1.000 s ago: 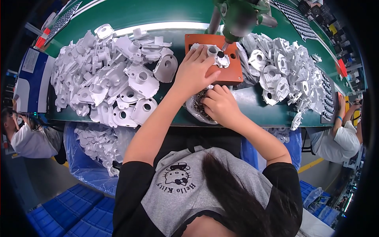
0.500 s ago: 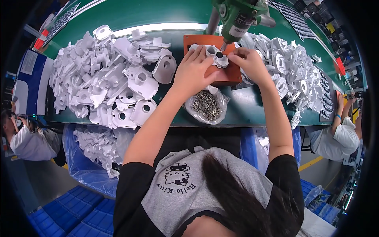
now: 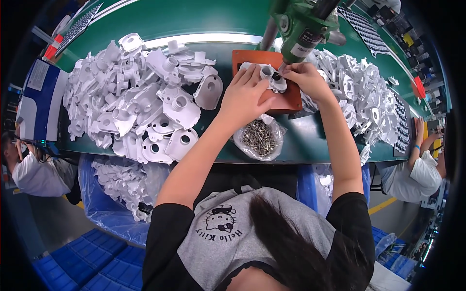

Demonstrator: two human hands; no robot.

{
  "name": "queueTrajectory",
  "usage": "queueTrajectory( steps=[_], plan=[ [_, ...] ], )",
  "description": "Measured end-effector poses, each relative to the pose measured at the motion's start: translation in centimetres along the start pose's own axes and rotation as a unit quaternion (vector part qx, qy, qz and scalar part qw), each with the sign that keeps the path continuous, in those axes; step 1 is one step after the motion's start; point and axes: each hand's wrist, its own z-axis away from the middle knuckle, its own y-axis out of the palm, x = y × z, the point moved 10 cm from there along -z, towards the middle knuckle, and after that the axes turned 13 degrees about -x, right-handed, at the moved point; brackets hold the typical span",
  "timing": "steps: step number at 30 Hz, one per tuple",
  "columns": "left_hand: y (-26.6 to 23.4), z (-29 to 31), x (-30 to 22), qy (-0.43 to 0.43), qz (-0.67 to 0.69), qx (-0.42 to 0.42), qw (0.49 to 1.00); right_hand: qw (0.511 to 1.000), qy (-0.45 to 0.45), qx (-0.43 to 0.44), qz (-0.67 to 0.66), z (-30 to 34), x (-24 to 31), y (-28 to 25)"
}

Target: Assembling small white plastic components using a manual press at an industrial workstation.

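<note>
Green counter [image 3: 308, 140], white heaps [image 3: 131, 92] left and right; blue crates [image 3: 92, 257] near left. Left hand [image 3: 244, 98] flat on white part [image 3: 277, 85], fingers slightly spread; right hand's [image 3: 311, 81] bunched, grip unclear.

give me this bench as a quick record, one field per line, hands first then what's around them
left hand: spread over the left side of a white part
right hand: at the white part's right side; whether it holds anything is unclear
base: orange block, under the white part
machine: green machine, its tip above the block by the right hand
small stock: metal pieces in a clear bag, nearer the person than the block
piles: white parts on the left and right
</note>
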Motion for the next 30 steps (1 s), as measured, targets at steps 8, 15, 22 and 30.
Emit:
queueTrajectory(
  steps=[8, 15, 22, 30],
  plan=[
    [-0.2, -0.1, -0.1, 0.009, 0.009, -0.028, 1.0, 0.998, -0.031, 0.036, 0.029, -1.4, -0.7, -0.1],
    [-0.4, -0.1, 0.0, 0.0, 0.019, -0.04, 0.999, 0.996, 0.056, 0.049, 0.047, -1.1, -1.1, 0.3],
    [-0.3, -0.2, 0.1, 0.0, 0.019, -0.049, 0.999, 0.995, -0.016, 0.058, 0.077, -1.0, -1.1, 0.7],
    [-1.1, 0.1, 0.5, -0.003, 0.001, -0.04, 0.999, 0.968, -0.246, -0.009, -0.035, -9.3, 4.0, -9.0]
  ],
)
